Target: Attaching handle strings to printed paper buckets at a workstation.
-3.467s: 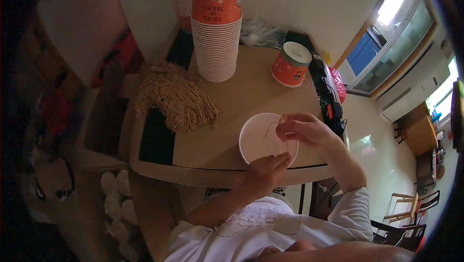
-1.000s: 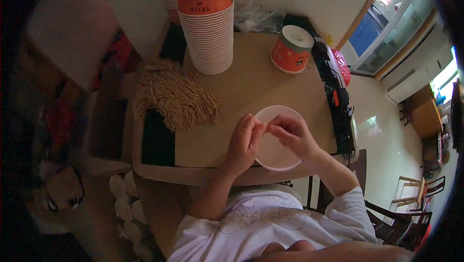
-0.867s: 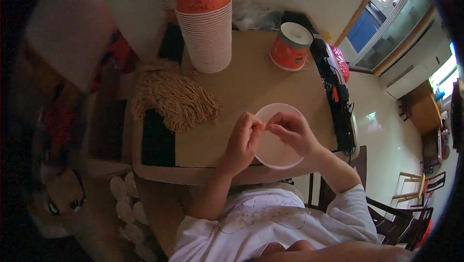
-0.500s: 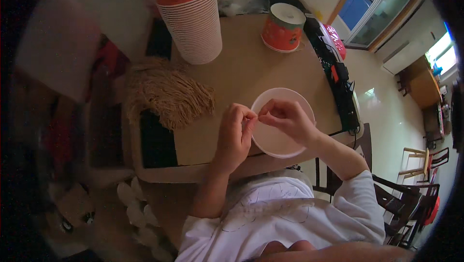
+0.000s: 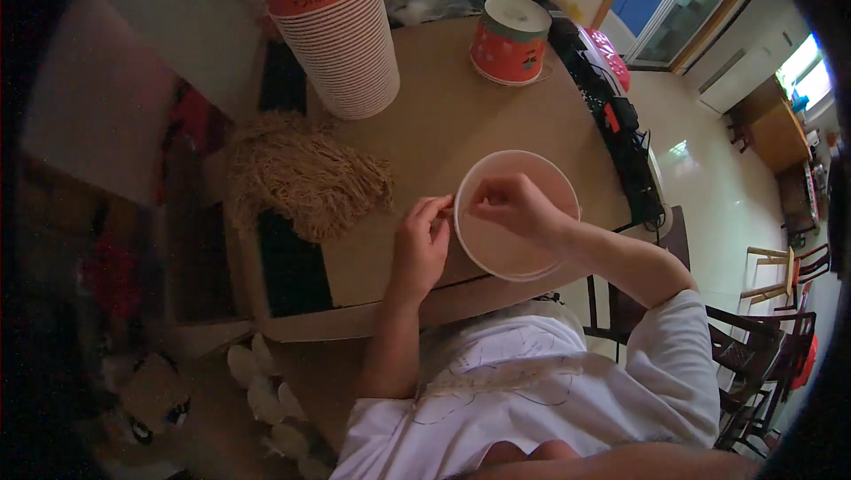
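Observation:
A round paper bucket (image 5: 505, 254) with a white inside and rim stands mouth up at the table's front edge. My right hand (image 5: 519, 205) reaches into its mouth, thumb and fingers pinched near the left inner wall on what looks like a short pale end of cord. Outside, my left hand (image 5: 420, 249) is at the left rim, its bent fingertips touching the wall; whatever they pinch is too small to make out. To the left lies a loose bundle of tan cords (image 5: 310, 179).
A tall stack of orange paper buckets (image 5: 350, 59) with white rims rises at the back left. An upside-down orange bucket (image 5: 510, 50) with a cord handle sits at the back right. Along the right edge run a dark strip and cables (image 5: 625, 152). Dark chairs (image 5: 753, 351) stand at right.
My hands, which met at the bucket's left rim, have separated. The right moved down into the mouth; the left stays outside against the wall. The view has shifted slightly.

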Motion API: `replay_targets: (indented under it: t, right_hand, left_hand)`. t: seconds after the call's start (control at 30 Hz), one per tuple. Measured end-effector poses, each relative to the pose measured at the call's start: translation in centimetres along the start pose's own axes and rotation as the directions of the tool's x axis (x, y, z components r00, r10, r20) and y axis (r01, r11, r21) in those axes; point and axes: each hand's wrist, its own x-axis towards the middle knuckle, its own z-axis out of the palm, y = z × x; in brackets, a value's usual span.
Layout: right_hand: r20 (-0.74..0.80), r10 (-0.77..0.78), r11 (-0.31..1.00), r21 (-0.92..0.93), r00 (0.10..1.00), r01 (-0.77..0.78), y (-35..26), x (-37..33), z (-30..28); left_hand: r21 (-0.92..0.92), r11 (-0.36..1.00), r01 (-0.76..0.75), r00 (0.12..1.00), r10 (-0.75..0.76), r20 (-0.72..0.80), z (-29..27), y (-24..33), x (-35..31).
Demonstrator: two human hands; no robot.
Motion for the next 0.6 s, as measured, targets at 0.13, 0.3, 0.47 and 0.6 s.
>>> replay_targets:
  t: [0.13,0.3,0.47,0.6]
  right_hand:
    - [0.028,0.022,1.0,0.018,0.999,-0.023,1.3,0.7,0.2]
    - [0.025,0.009,0.999,-0.041,1.0,-0.008,0.9,0.5,0.2]
    - [0.042,0.051,0.999,-0.013,0.998,-0.05,0.6,0.6,0.0]
    - [0.034,0.045,0.998,-0.034,0.998,-0.044,1.4,0.9,0.0]
  left_hand:
    - [0.014,1.0,0.023,1.0,-0.023,0.01,0.0,0.2,-0.1]
    - [0.027,0.999,0.031,1.0,-0.031,0.0,0.0,0.5,-0.2]
    - [0.032,0.999,0.008,1.0,-0.007,-0.018,0.1,0.6,-0.2]
    - [0.026,0.999,0.026,1.0,-0.026,-0.012,0.0,0.9,-0.2]
